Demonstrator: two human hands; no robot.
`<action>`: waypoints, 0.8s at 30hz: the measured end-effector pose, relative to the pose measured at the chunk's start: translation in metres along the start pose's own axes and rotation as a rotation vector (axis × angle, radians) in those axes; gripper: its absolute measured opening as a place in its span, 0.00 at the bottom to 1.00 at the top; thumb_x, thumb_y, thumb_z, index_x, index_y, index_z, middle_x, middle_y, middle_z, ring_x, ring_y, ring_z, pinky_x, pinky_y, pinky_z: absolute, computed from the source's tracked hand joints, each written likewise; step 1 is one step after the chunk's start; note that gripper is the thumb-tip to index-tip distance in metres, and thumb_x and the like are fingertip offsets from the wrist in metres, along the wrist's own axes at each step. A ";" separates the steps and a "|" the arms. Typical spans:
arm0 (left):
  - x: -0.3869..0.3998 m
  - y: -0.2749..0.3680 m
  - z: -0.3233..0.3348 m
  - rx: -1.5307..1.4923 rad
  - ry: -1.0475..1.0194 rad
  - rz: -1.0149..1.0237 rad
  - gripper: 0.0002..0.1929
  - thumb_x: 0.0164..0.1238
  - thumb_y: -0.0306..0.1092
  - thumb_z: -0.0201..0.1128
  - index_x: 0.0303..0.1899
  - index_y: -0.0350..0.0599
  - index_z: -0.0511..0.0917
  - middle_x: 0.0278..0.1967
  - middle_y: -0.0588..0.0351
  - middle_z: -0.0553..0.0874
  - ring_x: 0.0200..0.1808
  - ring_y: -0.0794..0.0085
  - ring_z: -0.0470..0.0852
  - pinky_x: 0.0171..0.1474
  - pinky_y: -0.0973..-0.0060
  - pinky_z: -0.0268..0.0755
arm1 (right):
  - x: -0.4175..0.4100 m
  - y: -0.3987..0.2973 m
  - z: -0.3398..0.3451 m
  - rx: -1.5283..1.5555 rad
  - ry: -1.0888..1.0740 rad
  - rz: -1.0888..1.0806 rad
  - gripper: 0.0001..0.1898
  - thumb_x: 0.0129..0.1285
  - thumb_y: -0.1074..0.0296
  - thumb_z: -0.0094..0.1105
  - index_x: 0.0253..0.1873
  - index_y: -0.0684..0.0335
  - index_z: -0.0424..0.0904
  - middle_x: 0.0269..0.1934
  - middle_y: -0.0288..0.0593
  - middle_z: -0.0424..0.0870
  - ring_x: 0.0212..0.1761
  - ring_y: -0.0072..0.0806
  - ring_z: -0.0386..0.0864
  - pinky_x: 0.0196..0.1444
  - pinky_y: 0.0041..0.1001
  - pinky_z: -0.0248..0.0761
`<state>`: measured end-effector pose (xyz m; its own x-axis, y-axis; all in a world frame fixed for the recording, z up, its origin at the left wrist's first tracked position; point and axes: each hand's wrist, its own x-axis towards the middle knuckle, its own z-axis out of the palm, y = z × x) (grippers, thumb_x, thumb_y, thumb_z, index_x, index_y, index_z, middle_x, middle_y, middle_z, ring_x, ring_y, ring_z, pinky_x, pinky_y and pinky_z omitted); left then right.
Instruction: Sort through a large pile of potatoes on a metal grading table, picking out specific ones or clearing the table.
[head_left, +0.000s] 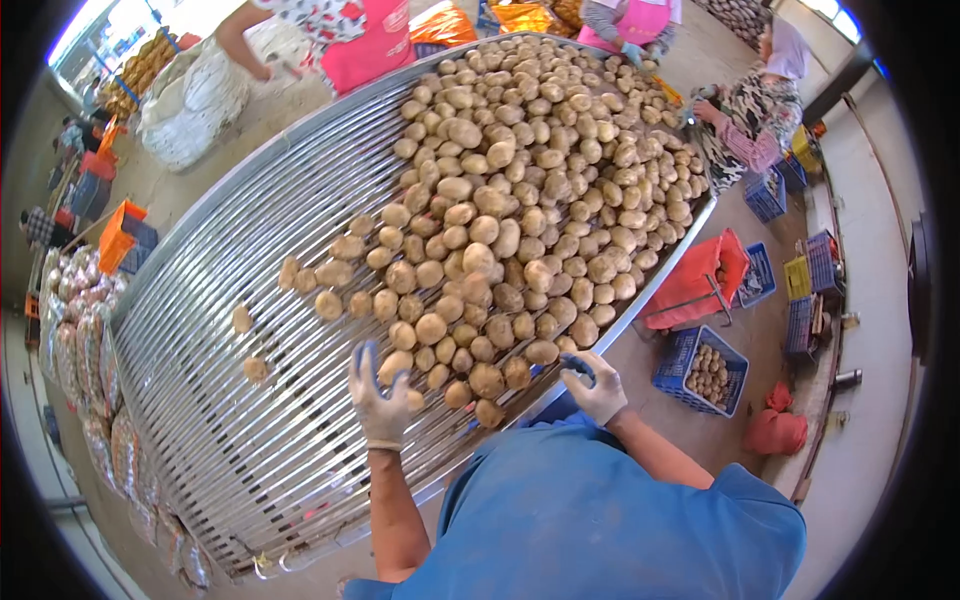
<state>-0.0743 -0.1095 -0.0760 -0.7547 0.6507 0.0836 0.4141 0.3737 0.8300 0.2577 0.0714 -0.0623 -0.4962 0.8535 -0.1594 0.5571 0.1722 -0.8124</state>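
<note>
My left hand, in a white glove with blue-grey fingertips, is held over the metal roller table with its fingers apart. Just beyond its thumb and fingers lies a pale potato, and I see no potato in the hand. My right hand, gloved the same way, is at the table's near rim with fingers curved and thumb apart, close to a potato. A broad heap of potatoes covers the far and right part of the rollers. Two stray potatoes lie to the left.
At the right stand a blue crate of potatoes and a red sack beside a metal frame. Filled mesh sacks line the left. Co-workers stand along the far side. A metal rim borders the table.
</note>
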 end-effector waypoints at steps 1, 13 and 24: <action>-0.003 -0.013 -0.002 0.075 0.011 -0.047 0.41 0.65 0.31 0.77 0.79 0.38 0.71 0.78 0.31 0.71 0.81 0.36 0.67 0.82 0.48 0.63 | 0.005 0.000 -0.003 -0.067 0.004 -0.055 0.26 0.67 0.60 0.74 0.68 0.61 0.85 0.62 0.53 0.87 0.65 0.46 0.85 0.71 0.39 0.76; -0.038 -0.042 0.088 -0.099 0.137 -0.288 0.57 0.60 0.29 0.86 0.88 0.49 0.58 0.86 0.29 0.41 0.86 0.43 0.56 0.85 0.57 0.59 | 0.041 0.037 0.046 -0.632 -0.264 -0.405 0.59 0.49 0.39 0.84 0.87 0.43 0.64 0.83 0.55 0.63 0.84 0.68 0.58 0.79 0.70 0.58; 0.037 -0.030 0.135 -0.372 0.090 -0.144 0.39 0.63 0.19 0.78 0.77 0.35 0.74 0.74 0.46 0.75 0.75 0.58 0.76 0.80 0.64 0.67 | 0.119 0.035 0.068 -0.589 -0.160 -0.743 0.52 0.49 0.41 0.81 0.83 0.37 0.71 0.84 0.52 0.64 0.82 0.59 0.64 0.79 0.68 0.58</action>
<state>-0.0461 -0.0075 -0.1717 -0.8399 0.5425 -0.0135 0.1011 0.1808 0.9783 0.1727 0.1456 -0.1482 -0.9179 0.3574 0.1723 0.2875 0.8985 -0.3317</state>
